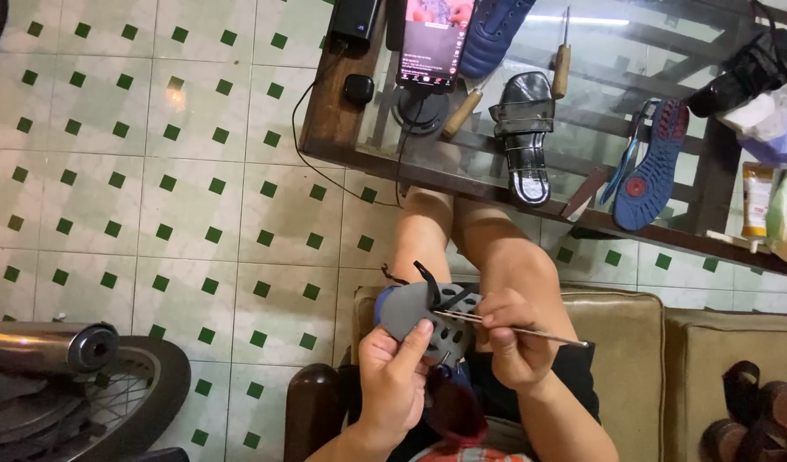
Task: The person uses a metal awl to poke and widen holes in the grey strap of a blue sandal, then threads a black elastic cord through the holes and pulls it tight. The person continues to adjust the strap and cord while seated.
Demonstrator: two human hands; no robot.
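My left hand [393, 376] grips a grey shoe [415, 312] with black straps, held over my lap with the thumb pressed on its grey upper. My right hand [509, 342] pinches a thin metal awl-like tool [530, 332] that lies across the shoe, its tip at the dark perforated part and its shaft sticking out to the right. My bare knees [462, 239] show just beyond the shoe.
A glass-topped wooden table [333, 128] ahead carries a phone on a stand [429, 43], a black sandal [523, 137], a blue sole [654, 162], wooden-handled tools [561, 68], a glue tube [755, 201]. A motorbike wheel [111, 402] stands at lower left. Sandals [753, 411] rest on the sofa at right.
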